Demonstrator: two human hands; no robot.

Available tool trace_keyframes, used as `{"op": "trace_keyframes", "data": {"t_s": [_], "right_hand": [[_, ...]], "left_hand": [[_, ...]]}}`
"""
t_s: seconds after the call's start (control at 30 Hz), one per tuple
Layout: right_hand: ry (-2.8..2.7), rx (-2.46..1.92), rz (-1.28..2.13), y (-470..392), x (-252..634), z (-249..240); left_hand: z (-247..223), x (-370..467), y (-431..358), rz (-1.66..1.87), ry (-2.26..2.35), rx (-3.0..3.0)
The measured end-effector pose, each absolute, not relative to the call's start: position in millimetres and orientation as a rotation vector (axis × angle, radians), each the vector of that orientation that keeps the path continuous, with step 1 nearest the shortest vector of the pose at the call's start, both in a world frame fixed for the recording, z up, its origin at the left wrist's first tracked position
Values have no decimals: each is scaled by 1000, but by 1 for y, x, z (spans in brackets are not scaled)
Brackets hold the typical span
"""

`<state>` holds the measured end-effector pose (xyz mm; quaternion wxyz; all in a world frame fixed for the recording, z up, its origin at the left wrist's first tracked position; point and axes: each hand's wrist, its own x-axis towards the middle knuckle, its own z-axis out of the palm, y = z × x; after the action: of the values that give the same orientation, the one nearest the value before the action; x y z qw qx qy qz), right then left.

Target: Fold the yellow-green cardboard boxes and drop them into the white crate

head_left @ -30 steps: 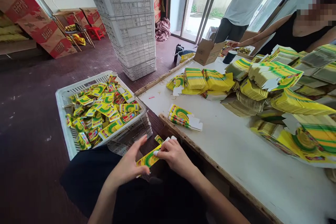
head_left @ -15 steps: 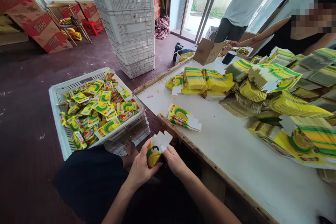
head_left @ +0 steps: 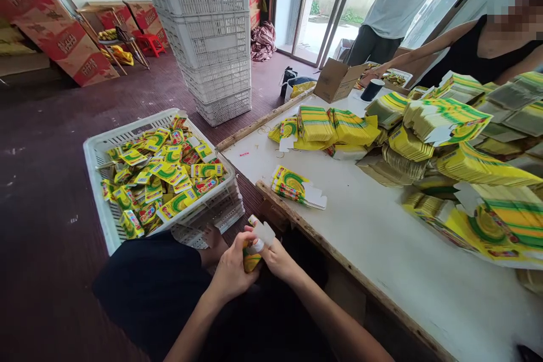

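Carton [head_left: 251,263]: six o'clock of view; likely light, thin card, easily creased; best held lightly by its sides.
Left hand [head_left: 232,267]: wrapped around carton.
Right hand [head_left: 276,257]: at white flap [head_left: 266,232]; grip unclear.

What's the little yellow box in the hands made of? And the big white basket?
The little box: probably card, printed, perhaps slightly shiny; its thin white flap looks unprinted. The basket: likely hard, smooth plastic, because its slotted walls look moulded.
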<state>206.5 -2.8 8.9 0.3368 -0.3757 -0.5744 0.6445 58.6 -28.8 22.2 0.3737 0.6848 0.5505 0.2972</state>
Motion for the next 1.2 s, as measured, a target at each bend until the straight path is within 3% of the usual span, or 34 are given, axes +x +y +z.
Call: {"op": "trace_keyframes", "data": {"t_s": [0.17,0.4,0.8,1.2], "right_hand": [[-2089,-908,1264,-7,210,23],[-2054,-1012,975,2,220,15],[-2404,-965,1095,16,239,33],[-2269,-1039,1168,8,233,24]], "left_hand": [[12,56,-27,775,1416,1678],[16,46,-28,899,1585,1732],[36,36,-20,770,1471,1778],[35,34,-19,727,1498,1810]]}}
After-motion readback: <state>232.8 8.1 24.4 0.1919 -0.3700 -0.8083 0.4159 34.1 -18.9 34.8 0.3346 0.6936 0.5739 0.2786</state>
